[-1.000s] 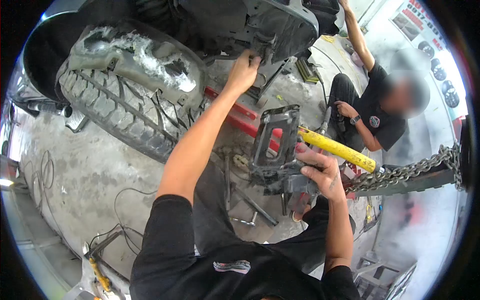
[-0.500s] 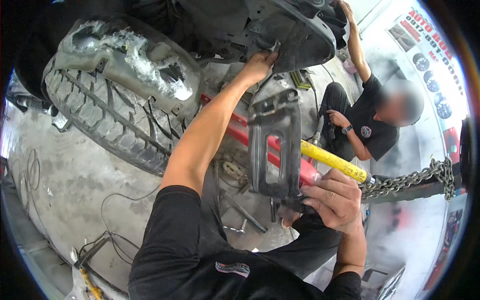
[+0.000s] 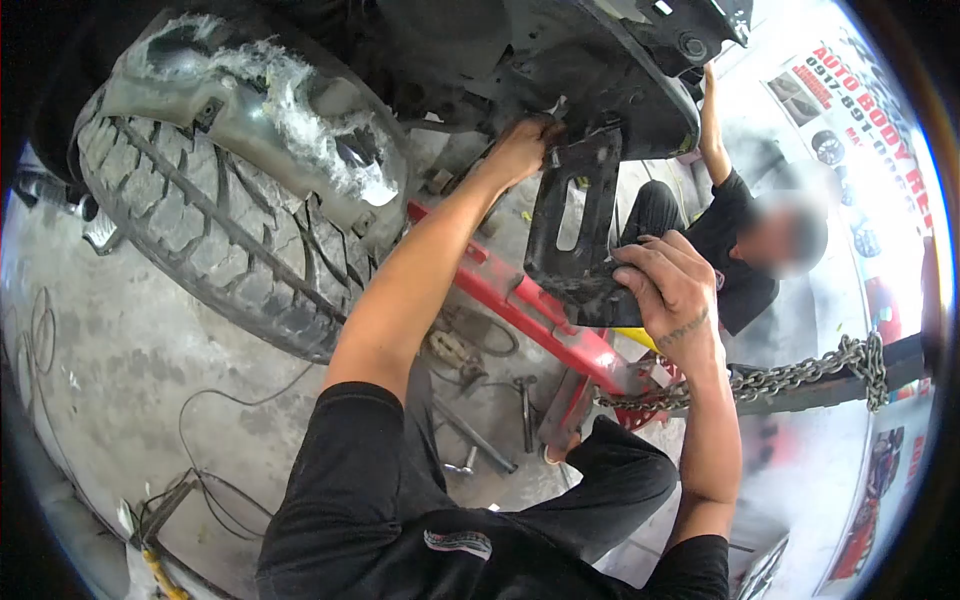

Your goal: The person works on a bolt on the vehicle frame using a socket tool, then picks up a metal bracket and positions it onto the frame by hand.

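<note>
My right hand (image 3: 675, 285) grips the lower right edge of a black metal bracket (image 3: 600, 190) with a long slot through it. The bracket is held up, its upper end close under the dark vehicle underbody (image 3: 620, 95); I cannot tell whether they touch. My left hand (image 3: 525, 150) is raised to the underbody's lower edge, beside the bracket's upper left corner. Its fingers are curled closed, and what they hold is hidden.
A large tyre (image 3: 220, 240) under a torn liner (image 3: 280, 110) stands at left. Below the bracket runs a red steel arm (image 3: 520, 310), with a chain (image 3: 790, 380) at right. Tools, including a hammer (image 3: 465, 450), lie on the floor. A co-worker (image 3: 740, 240) crouches at right, one arm raised.
My right hand has lifted the bracket up and away, bringing its top close to the underbody. My left hand stays at the edge. The yellow handle is now mostly hidden.
</note>
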A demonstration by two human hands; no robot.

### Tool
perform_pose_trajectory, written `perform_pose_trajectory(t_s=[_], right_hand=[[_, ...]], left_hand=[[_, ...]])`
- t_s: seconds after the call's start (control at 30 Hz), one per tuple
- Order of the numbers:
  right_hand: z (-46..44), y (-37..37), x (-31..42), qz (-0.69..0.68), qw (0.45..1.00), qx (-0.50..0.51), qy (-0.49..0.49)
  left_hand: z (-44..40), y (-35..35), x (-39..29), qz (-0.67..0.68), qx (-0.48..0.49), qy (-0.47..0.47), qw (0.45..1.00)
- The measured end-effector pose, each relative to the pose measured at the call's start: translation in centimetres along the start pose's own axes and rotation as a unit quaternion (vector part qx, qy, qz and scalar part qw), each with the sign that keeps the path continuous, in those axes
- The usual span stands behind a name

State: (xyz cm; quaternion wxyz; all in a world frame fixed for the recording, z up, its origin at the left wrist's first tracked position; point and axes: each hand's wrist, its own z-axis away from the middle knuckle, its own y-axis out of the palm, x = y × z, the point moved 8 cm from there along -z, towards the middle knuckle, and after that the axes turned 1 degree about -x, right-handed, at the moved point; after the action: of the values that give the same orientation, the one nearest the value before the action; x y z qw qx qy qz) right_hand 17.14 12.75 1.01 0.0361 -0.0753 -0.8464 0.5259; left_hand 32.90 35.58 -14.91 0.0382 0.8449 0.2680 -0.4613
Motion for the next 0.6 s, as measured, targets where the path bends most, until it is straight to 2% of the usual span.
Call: perform_pose_trajectory(t_s=[0.07, 0.1, 0.17, 0.27, 0.3, 0.37, 0.47, 0.5, 0.57, 0.6], right_hand=[[0.0, 0.0, 0.0, -0.009, 1.000, -0.007, 0.007], [0.0, 0.0, 0.0, -0.009, 1.000, -0.006, 0.006], [0.1, 0.0, 0.2, -0.004, 1.000, -0.006, 0.010], [0.6, 0.2, 0.2, 0.004, 0.999, 0.032, 0.013], [0.7, 0.1, 0.1, 0.005, 0.999, 0.030, 0.014], [1.2, 0.1, 0.1, -0.018, 1.000, 0.025, 0.007], [2.1, -0.2, 0.8, -0.054, 0.999, 0.000, -0.011], [2.9, 0.1, 0.8, -0.054, 0.998, -0.003, -0.009], [5.2, 1.4, -0.1, -0.114, 0.992, 0.003, 0.050], [6.3, 1.9, -0.1, -0.141, 0.989, -0.005, 0.053]], left_hand=[[0.7, -0.3, 0.1, 0.062, -0.032, -0.075, 0.995], [0.9, 0.0, 0.2, 0.063, -0.032, -0.075, 0.995], [1.6, -0.7, -0.4, 0.047, -0.106, -0.011, 0.993], [1.4, -1.0, -1.3, 0.024, -0.125, 0.026, 0.991], [1.2, -1.3, -1.8, 0.024, -0.124, 0.027, 0.992], [0.5, -0.4, -0.4, 0.031, -0.016, -0.092, 0.995], [0.0, 0.3, 0.5, 0.072, 0.019, -0.067, 0.995], [0.0, 0.7, 0.6, 0.070, 0.023, -0.066, 0.995], [0.4, 0.0, 0.0, 0.021, -0.062, -0.042, 0.997], [0.9, 0.0, -0.8, 0.018, -0.059, -0.042, 0.997]])
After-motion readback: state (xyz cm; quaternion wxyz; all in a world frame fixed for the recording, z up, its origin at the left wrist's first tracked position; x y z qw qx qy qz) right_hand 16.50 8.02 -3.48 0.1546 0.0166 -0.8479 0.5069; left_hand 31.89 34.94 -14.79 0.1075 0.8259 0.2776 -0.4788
